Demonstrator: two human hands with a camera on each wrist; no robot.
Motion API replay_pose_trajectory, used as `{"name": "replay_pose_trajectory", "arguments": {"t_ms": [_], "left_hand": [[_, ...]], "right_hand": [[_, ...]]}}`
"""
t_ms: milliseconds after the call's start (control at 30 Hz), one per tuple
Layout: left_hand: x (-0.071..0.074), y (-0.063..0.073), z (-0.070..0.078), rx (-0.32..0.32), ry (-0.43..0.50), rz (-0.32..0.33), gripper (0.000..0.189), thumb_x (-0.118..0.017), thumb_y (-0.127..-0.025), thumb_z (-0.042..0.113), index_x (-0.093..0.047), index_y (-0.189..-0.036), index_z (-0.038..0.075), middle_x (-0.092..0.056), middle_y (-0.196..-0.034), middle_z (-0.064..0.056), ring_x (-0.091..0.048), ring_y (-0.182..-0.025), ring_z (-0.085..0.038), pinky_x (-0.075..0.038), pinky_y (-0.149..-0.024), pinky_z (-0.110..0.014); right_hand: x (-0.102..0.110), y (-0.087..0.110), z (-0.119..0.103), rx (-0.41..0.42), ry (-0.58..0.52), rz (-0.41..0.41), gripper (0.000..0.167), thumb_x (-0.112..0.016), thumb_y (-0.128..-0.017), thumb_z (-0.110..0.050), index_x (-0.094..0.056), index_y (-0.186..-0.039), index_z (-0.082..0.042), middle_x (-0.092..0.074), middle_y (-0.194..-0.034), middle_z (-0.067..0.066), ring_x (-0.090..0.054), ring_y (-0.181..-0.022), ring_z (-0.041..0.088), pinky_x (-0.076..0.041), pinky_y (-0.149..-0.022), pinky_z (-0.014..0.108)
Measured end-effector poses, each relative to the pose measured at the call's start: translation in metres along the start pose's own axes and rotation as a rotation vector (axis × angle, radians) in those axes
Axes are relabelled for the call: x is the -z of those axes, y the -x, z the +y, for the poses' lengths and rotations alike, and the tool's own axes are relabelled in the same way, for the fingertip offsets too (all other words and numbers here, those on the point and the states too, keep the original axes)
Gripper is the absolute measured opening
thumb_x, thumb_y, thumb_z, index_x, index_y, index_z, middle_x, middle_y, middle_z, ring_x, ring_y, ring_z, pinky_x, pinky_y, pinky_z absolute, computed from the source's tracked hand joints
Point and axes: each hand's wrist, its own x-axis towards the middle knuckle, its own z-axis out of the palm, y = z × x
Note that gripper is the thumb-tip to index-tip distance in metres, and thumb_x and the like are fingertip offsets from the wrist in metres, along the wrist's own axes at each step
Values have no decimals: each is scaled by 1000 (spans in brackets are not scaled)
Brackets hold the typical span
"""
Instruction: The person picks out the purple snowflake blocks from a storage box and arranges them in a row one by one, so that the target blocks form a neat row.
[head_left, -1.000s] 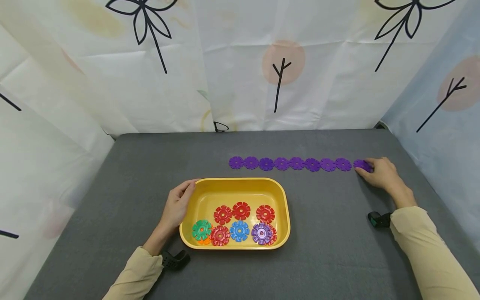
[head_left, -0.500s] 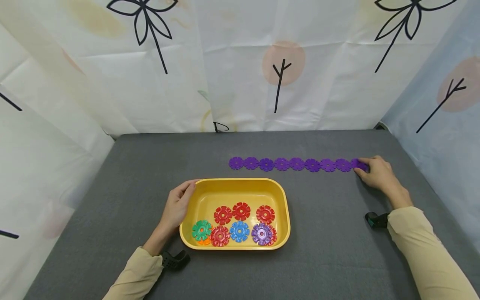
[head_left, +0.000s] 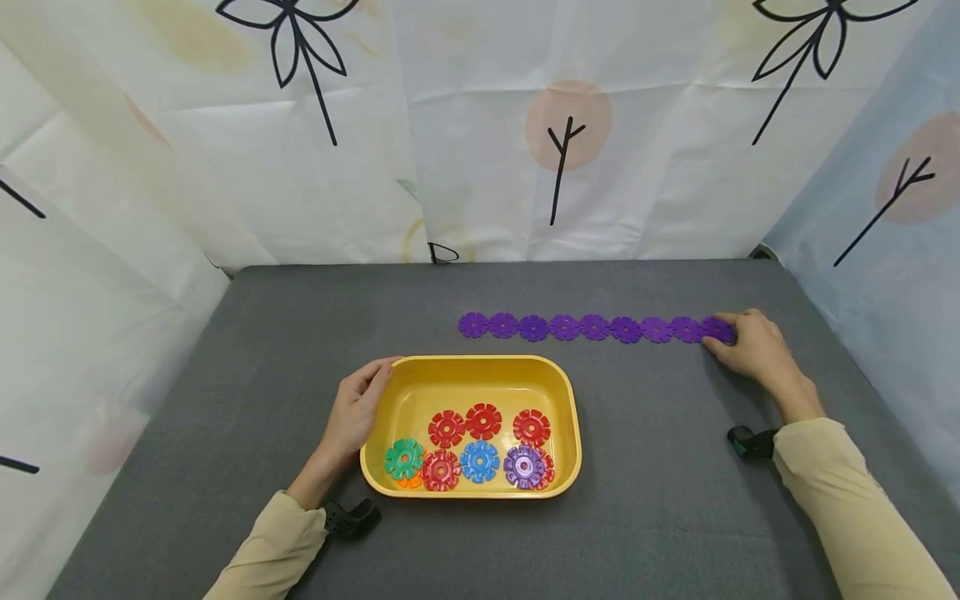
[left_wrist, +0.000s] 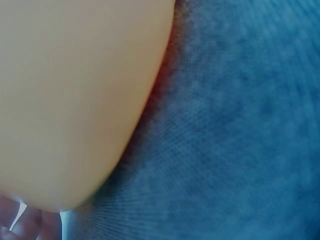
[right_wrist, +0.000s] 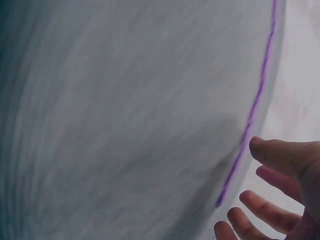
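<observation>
A row of several purple flower-shaped discs point(head_left: 564, 327) lies in a straight line along the far side of the table, each touching its neighbour. My right hand point(head_left: 757, 350) is at the row's right end, thumb and forefinger spread around the last purple disc point(head_left: 717, 330). In the right wrist view the fingers of that hand point(right_wrist: 280, 185) are loosely bent and apart, beside the thin purple line of the row point(right_wrist: 248, 122). At the near left, my left hand point(head_left: 358, 408) grips the upper left rim of a yellow tray point(head_left: 468, 360).
Inside the tray lie several red discs point(head_left: 483, 422), a green one point(head_left: 404, 458), a blue one point(head_left: 480, 461), a purple one point(head_left: 524, 467) and part of an orange one. A grey cloth point(head_left: 645, 500) covers the table. Printed curtains point(head_left: 480, 133) stand behind and at both sides.
My right hand has moved left, sliding the last purple disc against the row's end, and its thumb and forefinger have since parted from it. The left hand and tray have stayed put.
</observation>
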Motion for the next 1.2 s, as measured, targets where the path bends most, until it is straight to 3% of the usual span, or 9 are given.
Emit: {"name": "replay_pose_trajectory", "arguments": {"t_ms": [133,400,600,900,1067,1200], "left_hand": [[0,-1,0,-9,5,-3,43,-42,-112,32,-59,-138,3,-65,-131,-20,-66,-107,-33,-57,-84,-16],[0,0,-1,-13,22,2,43,-42,-112,31,-60,-137,3,-65,-130,-20,-66,-108,-32,-57,-83,-17],[-1,-1,-1,-19,13,6,43,-42,-112,30,-60,-137,1,-65,-130,-22,-67,-106,-31,-58,-83,-18],[0,-1,0,-16,27,8,41,-42,-112,29,-60,-137,2,-65,-131,-20,-66,-109,-31,-57,-85,-16],[0,-1,0,-21,22,7,42,-42,-112,29,-60,-137,1,-65,-131,-22,-67,-108,-31,-57,-84,-17],[0,-1,0,-24,14,6,42,-42,-112,29,-60,-137,1,-65,-130,-23,-67,-106,-31,-57,-84,-17]], "right_hand": [[3,4,-21,34,-36,36,53,-65,-96,-18,-52,-136,15,-49,-128,44,-44,-120,60,-35,-101,73],[8,13,-73,190,-142,108,49,-71,-95,-18,-59,-135,9,-57,-127,36,-59,-113,54,-50,-86,66],[12,26,-114,323,-267,102,43,-76,-93,-15,-66,-130,2,-64,-124,27,-65,-106,44,-58,-85,59],[3,47,-159,444,-385,-34,41,-79,-90,-15,-69,-129,-7,-68,-122,13,-67,-108,32,-60,-90,48],[-6,55,-176,508,-441,-116,45,-82,-86,-14,-69,-128,-7,-69,-121,14,-68,-105,30,-62,-87,43],[-14,61,-187,549,-506,-230,46,-84,-85,-14,-68,-128,-4,-69,-120,15,-67,-106,33,-62,-87,40]]}}
